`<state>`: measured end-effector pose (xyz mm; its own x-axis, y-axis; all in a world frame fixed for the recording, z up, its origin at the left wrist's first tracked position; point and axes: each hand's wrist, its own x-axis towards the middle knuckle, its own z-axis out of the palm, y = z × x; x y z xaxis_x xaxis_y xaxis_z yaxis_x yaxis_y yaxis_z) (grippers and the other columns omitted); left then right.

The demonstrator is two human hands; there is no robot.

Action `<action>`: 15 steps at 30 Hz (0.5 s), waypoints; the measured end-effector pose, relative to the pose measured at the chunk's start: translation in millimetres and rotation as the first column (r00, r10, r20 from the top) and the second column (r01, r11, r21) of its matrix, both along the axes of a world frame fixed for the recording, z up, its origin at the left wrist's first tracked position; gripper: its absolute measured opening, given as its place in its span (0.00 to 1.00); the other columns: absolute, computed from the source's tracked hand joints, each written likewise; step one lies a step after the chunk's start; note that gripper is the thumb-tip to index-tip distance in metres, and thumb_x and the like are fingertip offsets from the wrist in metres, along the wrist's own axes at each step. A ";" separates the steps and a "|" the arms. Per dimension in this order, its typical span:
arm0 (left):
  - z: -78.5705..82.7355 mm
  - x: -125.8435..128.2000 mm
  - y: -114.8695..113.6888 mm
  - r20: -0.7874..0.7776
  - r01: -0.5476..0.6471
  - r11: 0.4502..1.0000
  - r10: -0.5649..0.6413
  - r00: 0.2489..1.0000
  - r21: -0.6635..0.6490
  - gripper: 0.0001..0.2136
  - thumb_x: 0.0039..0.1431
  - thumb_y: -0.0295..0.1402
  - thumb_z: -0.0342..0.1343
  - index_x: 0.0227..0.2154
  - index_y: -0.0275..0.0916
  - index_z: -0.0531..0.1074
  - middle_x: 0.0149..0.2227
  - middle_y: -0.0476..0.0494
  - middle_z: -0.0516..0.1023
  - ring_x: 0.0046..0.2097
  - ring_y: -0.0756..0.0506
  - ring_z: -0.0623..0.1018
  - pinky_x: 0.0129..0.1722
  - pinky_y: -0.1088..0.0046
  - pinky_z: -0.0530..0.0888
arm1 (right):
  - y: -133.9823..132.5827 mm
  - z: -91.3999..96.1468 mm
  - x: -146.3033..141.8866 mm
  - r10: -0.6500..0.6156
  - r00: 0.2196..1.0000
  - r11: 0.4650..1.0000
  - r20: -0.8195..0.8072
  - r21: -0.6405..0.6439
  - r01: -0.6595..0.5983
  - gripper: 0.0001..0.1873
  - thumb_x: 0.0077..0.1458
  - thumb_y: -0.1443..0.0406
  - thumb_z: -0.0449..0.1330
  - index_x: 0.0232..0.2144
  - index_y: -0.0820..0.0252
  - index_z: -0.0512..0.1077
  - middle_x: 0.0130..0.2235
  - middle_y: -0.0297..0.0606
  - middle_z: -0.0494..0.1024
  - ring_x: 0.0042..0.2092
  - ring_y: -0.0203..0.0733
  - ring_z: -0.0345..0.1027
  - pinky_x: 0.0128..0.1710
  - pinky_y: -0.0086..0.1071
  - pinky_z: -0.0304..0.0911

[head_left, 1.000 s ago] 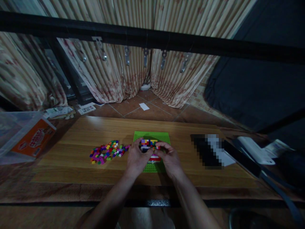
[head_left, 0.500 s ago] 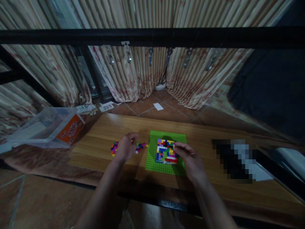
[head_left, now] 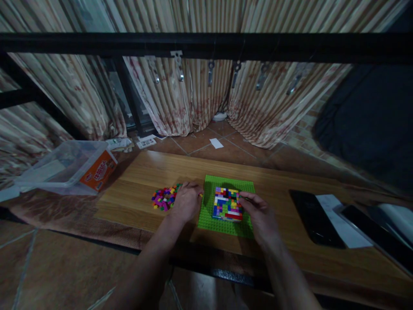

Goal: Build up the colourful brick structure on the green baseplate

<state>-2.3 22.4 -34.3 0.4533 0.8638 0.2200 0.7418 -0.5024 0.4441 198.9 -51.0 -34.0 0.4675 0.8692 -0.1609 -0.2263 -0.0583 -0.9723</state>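
Observation:
A square build of many-coloured toy bricks [head_left: 227, 204] sits on a green studded baseplate [head_left: 206, 219]. My right hand [head_left: 262, 215] is at the build's right edge, thumb and forefinger pinched together; what lies between them is too small to make out. My left hand [head_left: 187, 200] rests low over the table just left of the baseplate, its fingers curled down. At its fingertips shows a small yellow brick [head_left: 201, 195]. A loose pile of small bricks [head_left: 163, 200] spreads to the left of that hand, which covers the pile's right part.
On the wooden table [head_left: 129, 189], a black phone-like slab [head_left: 316, 219], white paper [head_left: 342, 224] and another dark device [head_left: 371, 228] lie at the right. A clear plastic box [head_left: 71, 168] with an orange label stands beyond the left end. A dark bar [head_left: 206, 45] with hooks crosses above.
My left hand has moved right, from over the brick pile to the small yellow brick beside the baseplate, uncovering more of the pile. My right hand stays at the build's edge. The view has shifted slightly.

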 end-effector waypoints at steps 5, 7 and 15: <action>6.6 1.6 1.1 0.074 -0.035 0.999 0.038 0.997 -0.033 0.09 0.54 0.24 0.51 0.30 0.40 0.76 0.34 0.43 0.78 0.40 0.43 0.75 0.45 0.65 0.69 | 0.5 -1.5 3.5 -0.058 0.994 0.998 0.091 0.028 0.055 0.13 0.38 0.59 0.69 0.30 0.56 0.78 0.30 0.34 0.80 0.33 0.41 0.71 0.35 0.37 0.66; 11.0 2.7 0.7 0.235 -0.040 0.993 0.065 0.970 -0.109 0.09 0.56 0.27 0.51 0.33 0.40 0.77 0.35 0.43 0.79 0.39 0.45 0.76 0.43 0.68 0.71 | 0.4 -0.2 4.0 -0.107 0.986 0.992 0.129 0.081 0.097 0.11 0.40 0.59 0.68 0.30 0.56 0.78 0.31 0.35 0.80 0.34 0.42 0.71 0.37 0.38 0.65; 16.8 27.2 -22.6 0.692 0.189 0.924 0.104 0.715 -0.333 0.09 0.55 0.35 0.57 0.36 0.39 0.78 0.37 0.44 0.81 0.39 0.46 0.78 0.42 0.71 0.74 | -7.0 16.6 -3.5 0.058 0.957 0.971 0.283 0.207 -0.120 0.09 0.50 0.59 0.64 0.34 0.52 0.79 0.34 0.35 0.80 0.36 0.41 0.71 0.39 0.36 0.65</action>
